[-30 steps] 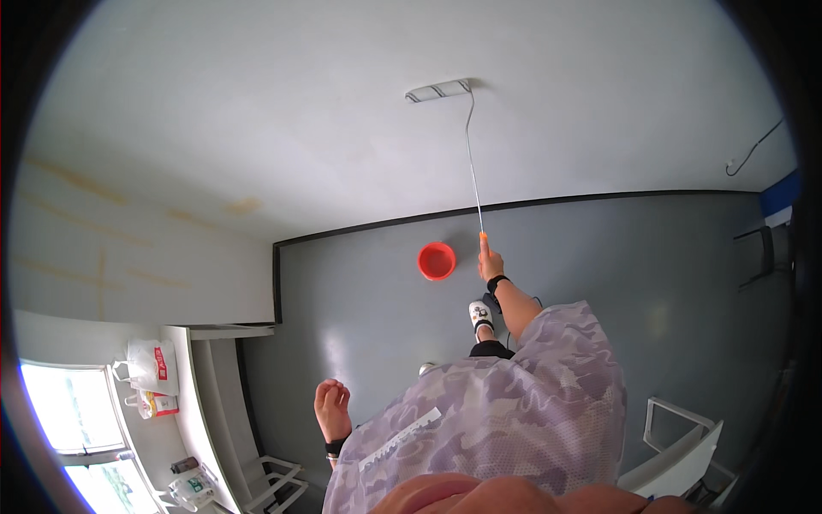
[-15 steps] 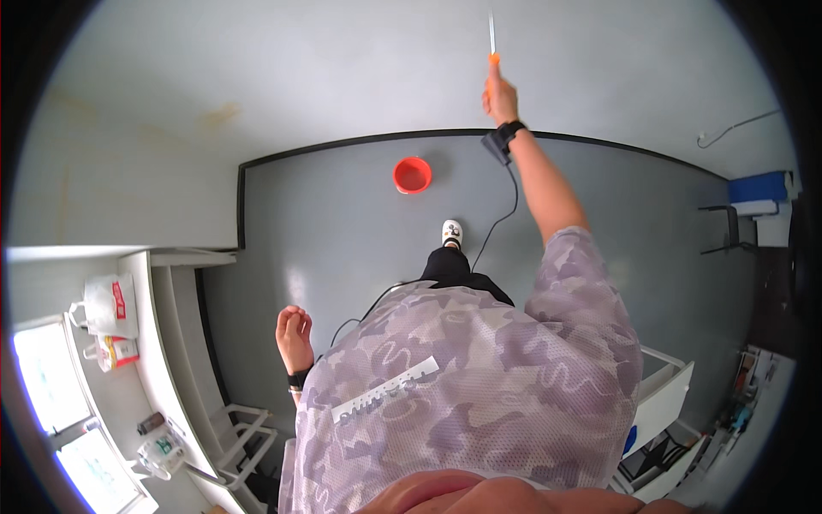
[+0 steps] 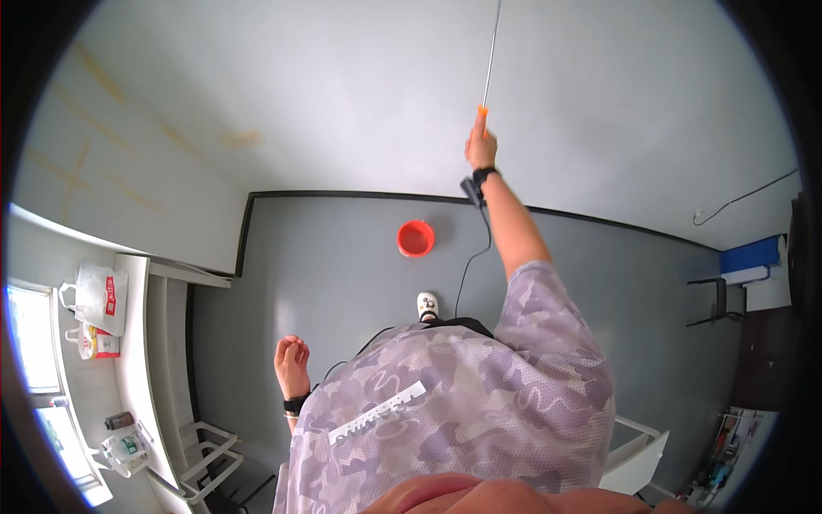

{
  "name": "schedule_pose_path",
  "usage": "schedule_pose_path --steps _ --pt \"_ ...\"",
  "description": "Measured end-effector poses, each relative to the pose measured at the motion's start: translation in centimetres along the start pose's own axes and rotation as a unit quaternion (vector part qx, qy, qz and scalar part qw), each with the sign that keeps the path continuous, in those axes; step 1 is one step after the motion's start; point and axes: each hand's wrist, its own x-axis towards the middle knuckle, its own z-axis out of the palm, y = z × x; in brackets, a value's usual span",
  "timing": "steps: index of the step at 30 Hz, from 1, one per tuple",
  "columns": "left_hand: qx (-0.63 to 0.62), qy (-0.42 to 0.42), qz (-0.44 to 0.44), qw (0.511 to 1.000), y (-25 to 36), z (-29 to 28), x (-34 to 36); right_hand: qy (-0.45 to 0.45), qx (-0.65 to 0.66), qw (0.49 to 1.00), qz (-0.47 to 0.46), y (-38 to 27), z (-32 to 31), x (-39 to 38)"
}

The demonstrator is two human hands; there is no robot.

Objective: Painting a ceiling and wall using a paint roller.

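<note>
My right hand (image 3: 481,150), on an outstretched arm, is wrapped round the orange handle (image 3: 484,110) of a thin metal rod (image 3: 491,62). The rod points up in front of the pale wall, and its far end runs out of the picture. A black band with a small dark box and cable circles that wrist. My left hand (image 3: 293,367) hangs low at my left side, fingers curled in close together, with nothing visible in them. A black band sits on this wrist too. On the floor ahead, near the foot of the wall, stands a red bucket (image 3: 416,239).
Yellowish streaks (image 3: 244,138) mark the wall at left. A white ledge (image 3: 133,343) under the window carries plastic bags (image 3: 101,298). A white rack (image 3: 210,463) stands below it. To the right are a dark chair (image 3: 719,300), a blue item (image 3: 749,254) and a white cabinet (image 3: 635,463).
The view has tilted upward, so the bucket and floor sit lower in the picture. More of the rod shows now. My right hand still grips it; my left hand stays at my side.
</note>
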Motion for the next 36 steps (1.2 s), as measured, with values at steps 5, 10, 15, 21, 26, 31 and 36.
schedule_pose_path --steps 5,10,15,21,26,31,36 --pt "0.002 0.016 -0.015 1.000 -1.1 1.7 2.0 -0.027 -0.097 0.990 0.100 14.2 -3.7 -4.7" --pt "0.006 0.021 -0.011 1.000 -0.6 5.2 3.8 -0.019 -0.155 0.958 0.239 24.1 -10.2 -11.3" --pt "0.035 0.001 -0.023 0.999 -0.6 7.4 6.2 -0.032 -0.177 0.948 0.263 23.8 -13.3 -11.8" --pt "0.084 -0.067 -0.047 0.993 -0.1 8.9 9.4 -0.159 -0.068 0.952 0.253 17.8 -12.9 -13.0" --pt "0.125 -0.111 -0.009 0.986 3.6 7.4 12.0 -0.139 -0.054 0.963 0.224 14.5 -10.5 -15.6" --pt "0.079 -0.088 0.019 0.993 6.0 2.9 14.3 -0.115 -0.080 0.986 0.093 10.6 -6.4 -15.6" --pt "0.071 -0.080 -0.010 0.994 6.1 -0.6 14.3 -0.131 0.064 0.989 0.017 0.1 -0.3 -8.4"
